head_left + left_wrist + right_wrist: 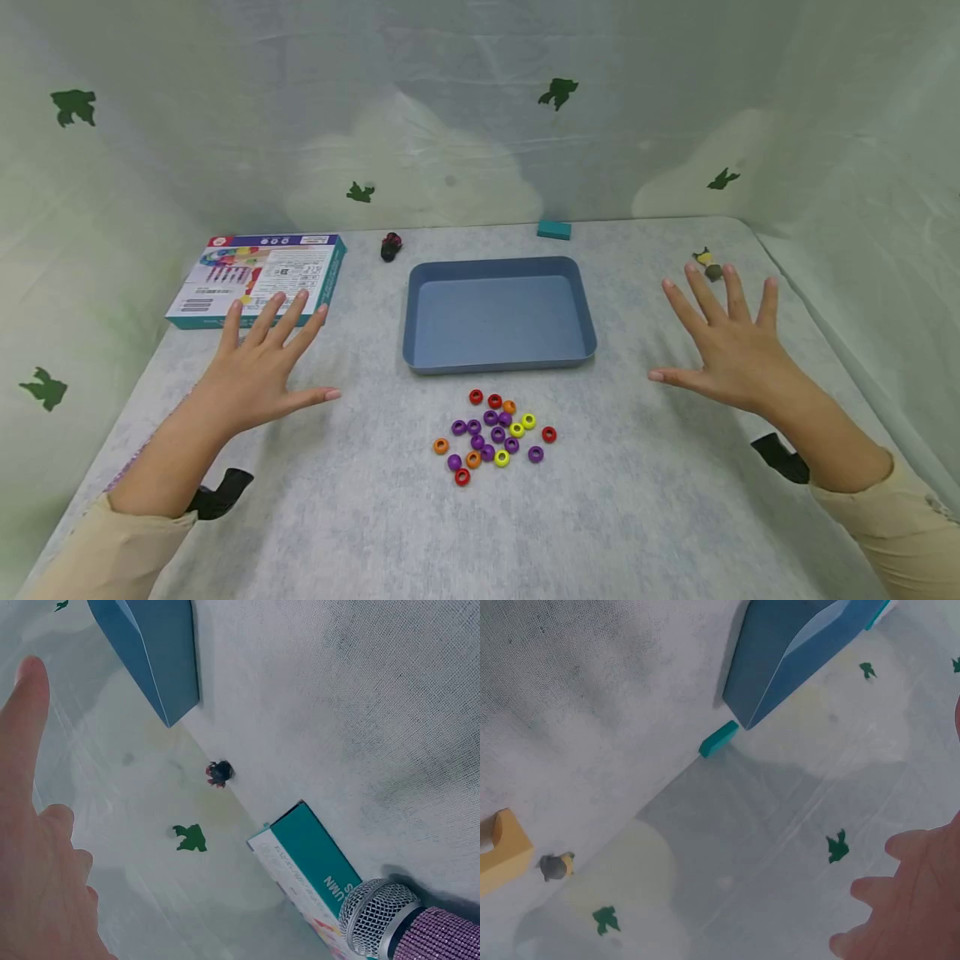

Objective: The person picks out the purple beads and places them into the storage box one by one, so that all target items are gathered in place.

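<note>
Both hands hover over the table with fingers straight and spread, holding nothing. On the left, my left hand [258, 367] overlaps the lower edge of a flat printed box [258, 279] in the head view. My right hand [723, 350] is at the right, its fingertips just below a small yellow and grey object [708, 265]. Between the hands lies a shallow blue-grey tray [498, 321] with nothing in it. In front of the tray is a loose cluster of purple beads [454, 462], mixed with red, orange and yellow ones.
A small black and red object [391, 247] and a teal block [554, 230] lie at the back edge. In the left wrist view a microphone [365, 915] lies near the box; in the right wrist view, a yellow-orange block [506, 859] is at the left.
</note>
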The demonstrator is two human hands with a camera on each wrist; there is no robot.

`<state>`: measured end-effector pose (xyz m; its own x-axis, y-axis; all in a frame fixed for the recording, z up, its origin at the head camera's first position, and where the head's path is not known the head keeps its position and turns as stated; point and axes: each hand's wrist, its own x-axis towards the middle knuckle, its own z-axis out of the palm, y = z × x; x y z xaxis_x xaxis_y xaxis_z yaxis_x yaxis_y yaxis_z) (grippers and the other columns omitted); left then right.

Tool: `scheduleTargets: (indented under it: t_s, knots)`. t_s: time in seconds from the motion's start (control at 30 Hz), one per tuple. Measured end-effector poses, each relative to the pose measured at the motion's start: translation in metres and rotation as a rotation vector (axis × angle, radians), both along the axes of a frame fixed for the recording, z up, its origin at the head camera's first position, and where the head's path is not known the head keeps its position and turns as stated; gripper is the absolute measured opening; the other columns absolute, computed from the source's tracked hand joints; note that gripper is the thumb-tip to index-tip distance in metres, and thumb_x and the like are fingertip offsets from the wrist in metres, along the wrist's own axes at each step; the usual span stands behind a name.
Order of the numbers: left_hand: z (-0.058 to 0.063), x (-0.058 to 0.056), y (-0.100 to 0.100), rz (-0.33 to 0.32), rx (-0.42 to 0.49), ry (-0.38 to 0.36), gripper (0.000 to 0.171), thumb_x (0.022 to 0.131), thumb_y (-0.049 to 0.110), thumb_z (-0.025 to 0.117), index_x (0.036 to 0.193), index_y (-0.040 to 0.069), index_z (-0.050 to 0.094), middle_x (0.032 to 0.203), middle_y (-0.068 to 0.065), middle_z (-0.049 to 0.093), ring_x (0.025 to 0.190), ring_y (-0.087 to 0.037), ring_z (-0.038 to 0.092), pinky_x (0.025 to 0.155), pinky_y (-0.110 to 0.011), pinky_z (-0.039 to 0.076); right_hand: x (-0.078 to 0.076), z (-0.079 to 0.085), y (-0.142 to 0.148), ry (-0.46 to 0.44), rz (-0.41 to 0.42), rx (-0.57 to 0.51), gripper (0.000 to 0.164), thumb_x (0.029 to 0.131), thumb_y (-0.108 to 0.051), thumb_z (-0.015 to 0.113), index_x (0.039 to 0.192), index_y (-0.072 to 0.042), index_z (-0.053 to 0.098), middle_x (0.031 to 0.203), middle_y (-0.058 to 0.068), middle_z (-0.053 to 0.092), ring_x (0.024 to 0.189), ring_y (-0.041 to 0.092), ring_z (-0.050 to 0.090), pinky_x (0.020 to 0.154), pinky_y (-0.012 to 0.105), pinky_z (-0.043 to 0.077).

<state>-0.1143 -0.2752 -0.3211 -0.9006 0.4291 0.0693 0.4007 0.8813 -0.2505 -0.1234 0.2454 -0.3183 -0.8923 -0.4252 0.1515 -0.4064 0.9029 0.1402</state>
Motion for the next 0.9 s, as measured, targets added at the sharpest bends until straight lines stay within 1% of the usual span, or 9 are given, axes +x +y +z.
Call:
scheduleTargets:
  t_s: [0.3, 0.73, 0.83, 0.9]
  knots:
    - [-0.0007, -0.001, 0.0014, 0.005, -0.003, -0.015, 0.096, 0.063, 0.074, 0.035, 0.134, 0.02, 0.0, 0.138, -0.007, -0.005, 0.121, -0.023, -0.017, 0.089, -0.052, -0.019, 0.0009, -0.0001, -0.0002, -0.002, -0.004, 0.0, 0.101, 0.061, -0.072, 0.043, 0.134, -0.022, -0.005, 0.137, 0.006, -0.013, 0.116, 0.028, -0.024, 0.083, 0.054, -0.023]
    - [0.0011, -0.0019, 0.0009, -0.013, 0.011, 0.01, 0.097, 0.062, 0.074, 0.037, 0.134, 0.02, 0.002, 0.138, -0.006, -0.004, 0.121, -0.021, -0.017, 0.09, -0.051, -0.018, 0.0014, 0.0015, -0.0012, 0.004, 0.003, 0.006, 0.101, 0.061, -0.072, 0.043, 0.134, -0.021, -0.006, 0.136, 0.005, -0.014, 0.116, 0.028, -0.024, 0.084, 0.054, -0.022]
    - [0.0021, -0.0031, 0.0007, -0.031, 0.017, 0.024, 0.098, 0.061, 0.074, 0.037, 0.134, 0.019, 0.002, 0.138, -0.005, -0.005, 0.122, -0.022, -0.015, 0.091, -0.05, -0.016, 0.0037, 0.0046, -0.004, 0.02, 0.032, -0.015, 0.102, 0.061, -0.07, 0.045, 0.134, -0.019, -0.006, 0.137, 0.006, -0.013, 0.117, 0.028, -0.022, 0.086, 0.054, -0.02]
    - [0.0025, -0.0049, 0.0012, -0.051, 0.034, 0.033, 0.099, 0.061, 0.073, 0.038, 0.134, 0.019, 0.002, 0.138, -0.005, -0.006, 0.122, -0.022, -0.013, 0.092, -0.049, -0.015, 0.006, 0.007, -0.0077, 0.043, 0.079, -0.057, 0.102, 0.062, -0.068, 0.047, 0.134, -0.017, -0.004, 0.137, 0.007, -0.009, 0.118, 0.03, -0.019, 0.089, 0.055, -0.016]
